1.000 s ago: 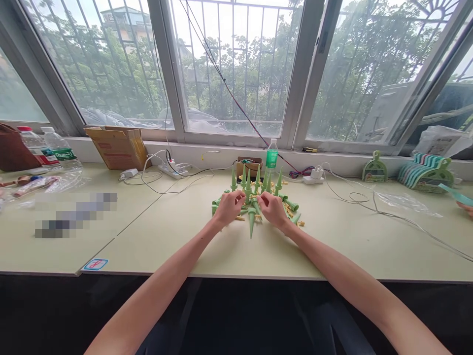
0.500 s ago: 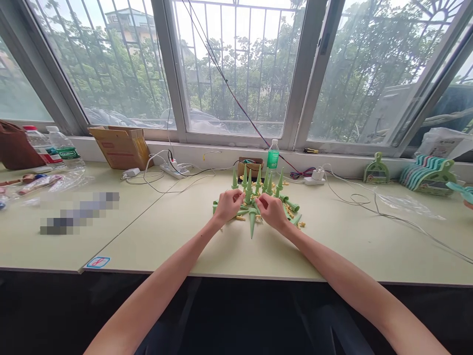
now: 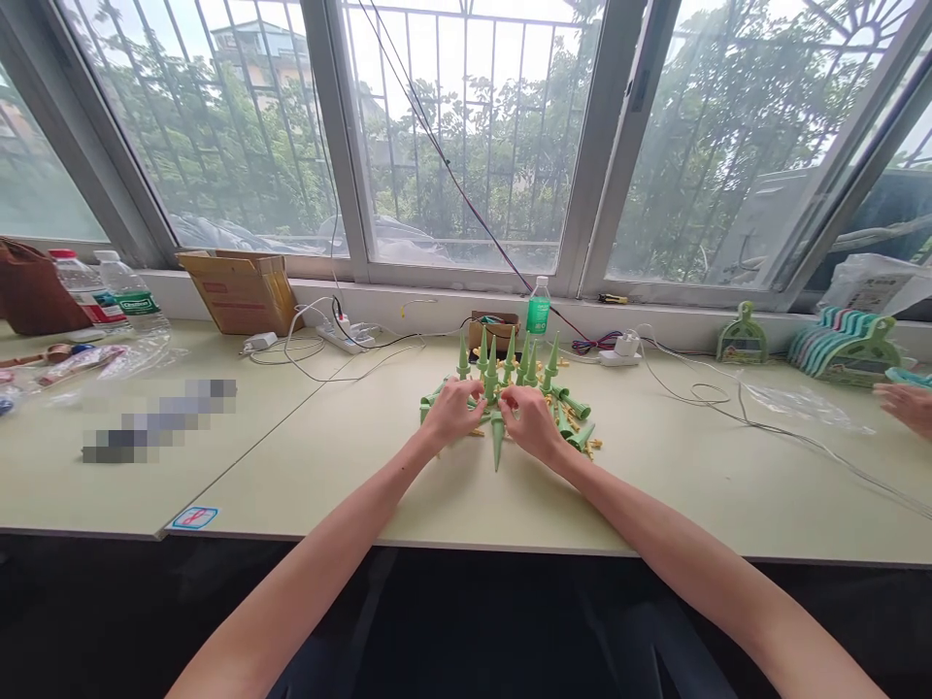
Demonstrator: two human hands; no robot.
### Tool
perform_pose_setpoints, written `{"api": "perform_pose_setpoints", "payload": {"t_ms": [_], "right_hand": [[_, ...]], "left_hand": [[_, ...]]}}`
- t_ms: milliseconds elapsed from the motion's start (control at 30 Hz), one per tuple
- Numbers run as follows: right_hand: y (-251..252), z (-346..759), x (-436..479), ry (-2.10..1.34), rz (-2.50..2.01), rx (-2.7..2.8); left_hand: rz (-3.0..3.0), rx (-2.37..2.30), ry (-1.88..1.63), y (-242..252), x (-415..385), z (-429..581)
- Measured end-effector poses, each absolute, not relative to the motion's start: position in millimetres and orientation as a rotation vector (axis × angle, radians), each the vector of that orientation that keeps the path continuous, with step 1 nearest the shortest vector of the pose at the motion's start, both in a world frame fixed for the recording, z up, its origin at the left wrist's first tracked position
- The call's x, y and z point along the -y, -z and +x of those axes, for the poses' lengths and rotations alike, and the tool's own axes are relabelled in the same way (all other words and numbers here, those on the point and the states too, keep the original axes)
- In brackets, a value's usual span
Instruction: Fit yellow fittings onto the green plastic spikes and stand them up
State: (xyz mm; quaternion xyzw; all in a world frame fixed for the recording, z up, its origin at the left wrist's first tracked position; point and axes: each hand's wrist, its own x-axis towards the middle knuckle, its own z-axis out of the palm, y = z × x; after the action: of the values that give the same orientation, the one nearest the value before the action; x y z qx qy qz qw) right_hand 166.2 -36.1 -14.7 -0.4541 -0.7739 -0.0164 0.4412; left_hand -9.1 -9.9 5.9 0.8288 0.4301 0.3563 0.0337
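My left hand (image 3: 455,412) is beside a cluster of green pointed plant spikes, its thumb and index finger curved but apart. Facing it, my right hand (image 3: 531,419) has its fingers bent with a small gap at the tips. No held object shows in either hand. Between and just behind my fingertips stands an upright green spike (image 3: 491,371). Another green spike (image 3: 498,449) lies with its point towards me. More spikes stand behind, such as one green cone (image 3: 551,364). Loose spikes (image 3: 577,406) and small yellow plastic pieces (image 3: 595,445) lie to the right.
A green-labelled bottle (image 3: 538,309) and a small brown box (image 3: 493,332) stand behind the spikes. Cables and a power strip (image 3: 345,337) run along the back. A cardboard box (image 3: 240,294) is at left. Another person's hand (image 3: 907,406) shows at the right edge, near green dustpans (image 3: 845,345).
My fingertips have parted from a pinch-like pose, and both hands have shifted slightly. The other person's hand has come further into view at the right.
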Motion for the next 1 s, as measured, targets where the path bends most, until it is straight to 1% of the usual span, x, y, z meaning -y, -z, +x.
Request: {"api": "perform_pose_setpoints", "payload": {"t_ms": [133, 233, 433, 1000], "right_hand": [[16.7, 167.0, 34.1, 0.027, -1.160, 1.918], [16.3, 166.7, 34.4, -0.002, -1.162, 1.922], [15.1, 166.8, 35.0, -0.035, -1.157, 1.916], [16.9, 167.0, 34.4, -0.077, -1.141, 1.896]], "left_hand": [[2.716, -1.347, -0.848, 0.2, 7.2, -11.1], [2.771, -1.315, -0.735, 2.7, 5.7, -12.9], [2.794, -1.238, -0.740, 8.9, 3.5, -13.1], [2.857, -1.260, -0.659, 8.4, 7.5, -10.3]]}}
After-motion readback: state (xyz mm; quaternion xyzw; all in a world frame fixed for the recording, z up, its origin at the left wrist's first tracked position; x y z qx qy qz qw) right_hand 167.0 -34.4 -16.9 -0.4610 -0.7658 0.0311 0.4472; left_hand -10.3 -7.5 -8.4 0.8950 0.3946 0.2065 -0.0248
